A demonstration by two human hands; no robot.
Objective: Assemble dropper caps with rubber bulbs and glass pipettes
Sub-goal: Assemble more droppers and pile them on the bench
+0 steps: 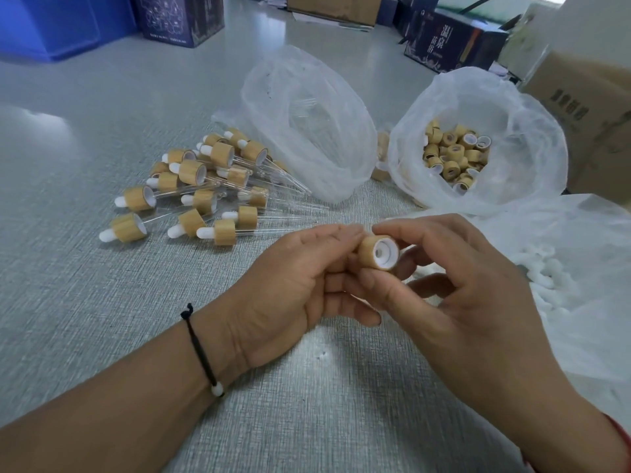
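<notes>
A bamboo-coloured dropper cap (377, 251) with a white inner liner faces me, its open side toward the camera. My left hand (300, 278) grips its far end with curled fingers. My right hand (454, 285) pinches the cap's rim between thumb and forefinger. Whether a rubber bulb sits behind the cap is hidden by my left fingers. A pile of assembled droppers (205, 186) with white bulbs and glass pipettes lies on the table at the left.
A clear bag of glass pipettes (307, 124) lies behind the hands. A white bag of loose caps (457, 155) stands at the right. White rubber bulbs (543, 278) lie on plastic at the far right. Boxes and a blue crate (58, 25) line the back.
</notes>
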